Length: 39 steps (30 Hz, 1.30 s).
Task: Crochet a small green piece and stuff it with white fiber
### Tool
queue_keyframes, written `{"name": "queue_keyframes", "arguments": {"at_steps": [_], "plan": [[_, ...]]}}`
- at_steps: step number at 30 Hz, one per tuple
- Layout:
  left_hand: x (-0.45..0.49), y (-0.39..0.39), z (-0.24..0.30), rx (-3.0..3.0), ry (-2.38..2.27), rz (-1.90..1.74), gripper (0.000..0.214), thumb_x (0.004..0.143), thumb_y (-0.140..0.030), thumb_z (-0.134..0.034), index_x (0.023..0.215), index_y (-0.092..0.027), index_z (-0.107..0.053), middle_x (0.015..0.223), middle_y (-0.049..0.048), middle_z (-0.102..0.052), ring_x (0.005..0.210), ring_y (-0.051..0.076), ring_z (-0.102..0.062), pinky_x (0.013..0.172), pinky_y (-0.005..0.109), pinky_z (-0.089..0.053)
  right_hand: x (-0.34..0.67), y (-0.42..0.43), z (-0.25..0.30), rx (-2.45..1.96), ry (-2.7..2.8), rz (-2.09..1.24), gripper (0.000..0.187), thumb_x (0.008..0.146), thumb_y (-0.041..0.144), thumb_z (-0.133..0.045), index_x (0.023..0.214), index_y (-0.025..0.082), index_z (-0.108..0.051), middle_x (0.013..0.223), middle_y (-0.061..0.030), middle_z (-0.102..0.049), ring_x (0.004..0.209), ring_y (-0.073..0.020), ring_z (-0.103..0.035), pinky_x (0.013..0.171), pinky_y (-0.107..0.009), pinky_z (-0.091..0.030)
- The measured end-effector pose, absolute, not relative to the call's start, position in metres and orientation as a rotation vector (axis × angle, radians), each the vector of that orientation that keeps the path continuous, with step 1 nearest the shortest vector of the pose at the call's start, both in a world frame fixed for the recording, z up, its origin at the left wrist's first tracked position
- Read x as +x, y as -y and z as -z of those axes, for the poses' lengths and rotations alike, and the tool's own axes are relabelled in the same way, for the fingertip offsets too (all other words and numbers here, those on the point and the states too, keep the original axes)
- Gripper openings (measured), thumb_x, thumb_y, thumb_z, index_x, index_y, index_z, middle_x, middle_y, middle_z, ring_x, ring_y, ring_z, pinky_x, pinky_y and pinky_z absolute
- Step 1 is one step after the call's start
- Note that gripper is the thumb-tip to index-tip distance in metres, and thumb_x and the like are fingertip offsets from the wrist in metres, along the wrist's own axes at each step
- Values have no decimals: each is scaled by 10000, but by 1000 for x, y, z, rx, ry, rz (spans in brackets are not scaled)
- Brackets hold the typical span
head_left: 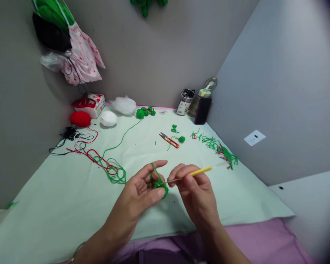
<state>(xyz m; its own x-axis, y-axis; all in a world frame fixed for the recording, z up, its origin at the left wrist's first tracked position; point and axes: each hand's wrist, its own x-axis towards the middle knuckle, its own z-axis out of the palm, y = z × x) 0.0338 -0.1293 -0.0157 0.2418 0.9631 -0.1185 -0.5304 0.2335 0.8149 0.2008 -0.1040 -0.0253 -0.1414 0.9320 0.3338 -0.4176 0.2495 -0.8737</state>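
Observation:
A small green crochet piece [161,189] is pinched between the thumb and fingers of my left hand [141,192]. Green yarn [156,170] runs from it up over my raised left index finger. My right hand [196,190] grips a crochet hook [200,171] by its yellow handle. The hook's metal shaft points left, and its tip meets the crochet piece; whether it sits inside a stitch I cannot tell. Loose green yarn [116,176] lies in loops left of my left hand, with a strand leading back to a green ball [140,113].
Orange thread snips [169,140] lie beyond my hands beside a small green ball [181,139]. Green and red yarn scraps [222,150] spread along the right. Red yarn [80,119], white yarn [108,119] and stuffing [124,105] stand back left; a phone [203,111] leans back right.

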Motion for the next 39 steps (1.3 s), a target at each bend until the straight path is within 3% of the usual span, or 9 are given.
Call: {"name": "queue_keyframes", "arguments": {"at_steps": [3,5,11,21,31,35,39], "plan": [[38,133,15,832,-870,-1232,466,829,-303,-863,1282,-297,-754,997,18,-717,1035,215,-623,982,335,-451,198,109,29,-645,1426,-964,136,997,313,-713,1026,290,-843,951,-63,-811,947,-224,-726,832,-366,-582],[38,134,15,872,-910,-1232,404,863,-353,-836,1256,-292,-767,993,26,-730,1026,226,-635,984,352,-462,198,110,32,-664,1431,-899,157,1012,278,-688,1049,309,-838,971,-56,-818,961,-224,-733,835,-371,-587],[27,127,21,953,-918,-1202,424,865,-386,-844,1275,-315,-763,952,14,-694,939,205,-615,936,348,-477,197,105,34,-648,1257,-1060,120,1001,317,-711,1004,297,-829,924,-32,-817,775,-163,-694,705,-298,-577],[28,133,19,958,-980,-1206,629,866,-319,-843,1457,-352,-631,904,-26,-632,874,164,-578,902,325,-447,195,107,38,-667,1273,-1097,148,1001,348,-707,981,253,-818,894,-51,-806,778,-175,-705,726,-314,-582],[28,130,17,995,-1018,-1226,580,829,-272,-853,1385,-330,-696,862,-22,-617,838,170,-581,872,315,-475,197,104,36,-628,1214,-1219,181,1024,371,-667,939,231,-743,876,-42,-794,749,-167,-707,739,-323,-597],[27,132,18,1064,-1078,-1242,559,835,-274,-840,1375,-323,-704,863,-18,-628,823,176,-578,860,324,-472,201,106,35,-624,1323,-1161,184,1052,354,-619,989,236,-746,913,-50,-803,799,-181,-735,777,-347,-610],[28,132,16,1151,-1171,-1267,521,848,-244,-799,1356,-322,-710,828,-31,-624,774,170,-564,891,341,-470,207,109,29,-608,1556,-896,192,1075,244,-558,1087,257,-750,970,-59,-810,875,-198,-757,789,-362,-620]]}}
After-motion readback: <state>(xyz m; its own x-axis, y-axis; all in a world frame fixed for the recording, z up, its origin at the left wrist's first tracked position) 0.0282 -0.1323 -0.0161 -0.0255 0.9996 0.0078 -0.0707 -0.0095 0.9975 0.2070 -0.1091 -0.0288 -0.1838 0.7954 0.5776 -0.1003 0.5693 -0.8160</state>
